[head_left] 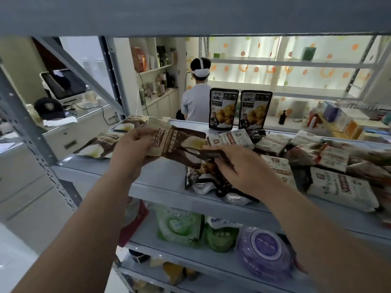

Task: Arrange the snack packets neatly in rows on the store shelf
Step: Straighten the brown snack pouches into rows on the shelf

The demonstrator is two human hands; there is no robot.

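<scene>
Above the grey shelf [160, 176], my left hand [133, 149] grips the left end of a brown snack packet [175, 140]. My right hand [234, 166] pinches the packet's dark right edge. Under my right hand lie black and silver packets [203, 182]. Two black chestnut packets [223, 108] stand upright at the back of the shelf. Brown packets like the held one [99, 145] lie flat at the left. A loose heap of white and brown packets [338, 187] covers the right part of the shelf.
A grey shelf board [190, 15] hangs close overhead, and a slanted upright post [27, 132] stands at the left. Green and purple pouches [179, 225] fill the shelf below. Behind the shelf a person [196, 98] stands with their back turned. A counter with a monitor [63, 83] is at the left.
</scene>
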